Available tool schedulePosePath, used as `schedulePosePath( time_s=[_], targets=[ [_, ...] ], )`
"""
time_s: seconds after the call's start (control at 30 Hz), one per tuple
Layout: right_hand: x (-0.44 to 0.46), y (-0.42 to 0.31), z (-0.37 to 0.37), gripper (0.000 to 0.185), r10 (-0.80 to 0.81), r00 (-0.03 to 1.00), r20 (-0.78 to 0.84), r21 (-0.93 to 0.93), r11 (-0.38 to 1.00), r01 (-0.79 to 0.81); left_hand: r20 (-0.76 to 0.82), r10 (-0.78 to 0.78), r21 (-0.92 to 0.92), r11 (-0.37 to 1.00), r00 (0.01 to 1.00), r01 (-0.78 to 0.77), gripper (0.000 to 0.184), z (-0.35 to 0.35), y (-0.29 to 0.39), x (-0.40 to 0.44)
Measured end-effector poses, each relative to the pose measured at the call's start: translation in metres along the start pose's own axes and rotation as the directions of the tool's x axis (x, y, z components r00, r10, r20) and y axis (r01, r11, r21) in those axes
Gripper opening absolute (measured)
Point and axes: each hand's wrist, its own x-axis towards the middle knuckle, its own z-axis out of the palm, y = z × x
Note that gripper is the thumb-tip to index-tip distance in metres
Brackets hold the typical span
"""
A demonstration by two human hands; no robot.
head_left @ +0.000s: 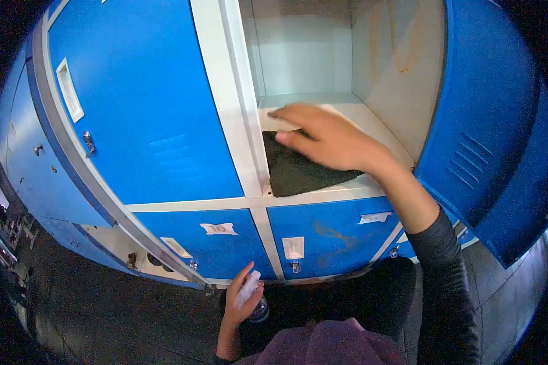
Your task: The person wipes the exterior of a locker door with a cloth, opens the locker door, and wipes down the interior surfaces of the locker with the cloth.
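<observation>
My right hand [332,137] is over a dark cloth [304,173] that lies at the front of the open locker compartment's floor [371,125]. Its fingers are apart and point left; whether the palm touches the cloth is hard to tell. Low in the view, my left hand [240,298] is closed on a white object [248,289], perhaps a folded tissue. Beside that hand, partly hidden by it, is the end of a clear bottle [260,311].
The open blue door [475,140] stands out on the right. A closed blue door [140,109] is at upper left, with a latch. Two lower doors [225,243] carry paper labels. At lower left another compartment [146,264] stands open with things inside. Dark tiled floor [103,316] lies below.
</observation>
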Motion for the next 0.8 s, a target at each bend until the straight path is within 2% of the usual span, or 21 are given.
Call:
schedulePosePath(
  time_s=[0.07, 0.1, 0.2, 0.3, 0.4, 0.43, 0.53, 0.6, 0.63, 0.7, 0.8],
  targets=[
    [0.005, 0.008, 0.024, 0.051, 0.082, 0.953, 0.292, -0.031, 0.997, -0.076, 0.016, 0.057, 0.031, 0.998, 0.998, -0.058, 0.055, 0.002, -0.009, 0.002],
    [0.002, 0.007, 0.034, 0.056, 0.080, 0.964, 0.254, -0.157, 0.987, -0.041, 0.027, 0.087, 0.046, 0.995, 0.996, -0.088, 0.055, 0.002, -0.012, 0.003],
    [0.005, 0.017, 0.037, 0.057, 0.092, 0.950, 0.297, -0.147, 0.988, -0.050, 0.054, 0.022, 0.045, 0.999, 0.998, -0.024, 0.055, 0.003, -0.012, 0.005],
    [0.019, 0.030, 0.040, 0.057, 0.021, 0.917, 0.398, -0.189, 0.980, 0.060, 0.035, 0.013, 0.040, 0.999, 0.999, -0.014, 0.054, 0.006, -0.008, 0.008],
    [0.035, 0.042, 0.050, 0.055, 0.226, 0.906, 0.358, -0.146, 0.972, -0.185, 0.045, 0.101, 0.113, 0.988, 0.994, -0.106, 0.054, 0.008, -0.008, 0.012],
    [0.047, 0.052, 0.055, 0.053, 0.158, 0.893, 0.422, -0.224, 0.972, -0.067, 0.054, 0.109, 0.106, 0.988, 0.993, -0.114, 0.054, 0.008, -0.009, 0.012],
    [0.069, 0.061, 0.051, 0.052, 0.173, 0.821, 0.544, -0.364, 0.930, 0.045, 0.088, 0.118, 0.110, 0.986, 0.989, -0.127, 0.051, 0.005, -0.011, 0.011],
    [0.082, 0.067, 0.053, 0.051, 0.273, 0.797, 0.540, -0.370, 0.927, -0.066, 0.116, 0.105, 0.151, 0.981, 0.988, -0.123, 0.050, 0.002, -0.011, 0.009],
    [0.089, 0.071, 0.053, 0.050, 0.321, 0.781, 0.537, -0.373, 0.920, -0.121, 0.118, 0.076, 0.100, 0.991, 0.990, -0.087, 0.049, 0.001, -0.012, 0.008],
    [0.103, 0.089, 0.064, 0.050, 0.325, 0.795, 0.512, -0.411, 0.905, -0.105, 0.128, 0.016, -0.007, 1.000, 0.992, -0.016, 0.047, 0.001, -0.014, 0.007],
    [0.123, 0.120, 0.077, 0.048, 0.315, 0.789, 0.527, -0.448, 0.892, -0.057, 0.110, -0.090, -0.070, 0.993, 0.990, 0.098, 0.048, 0.005, -0.001, 0.009]
  ],
)
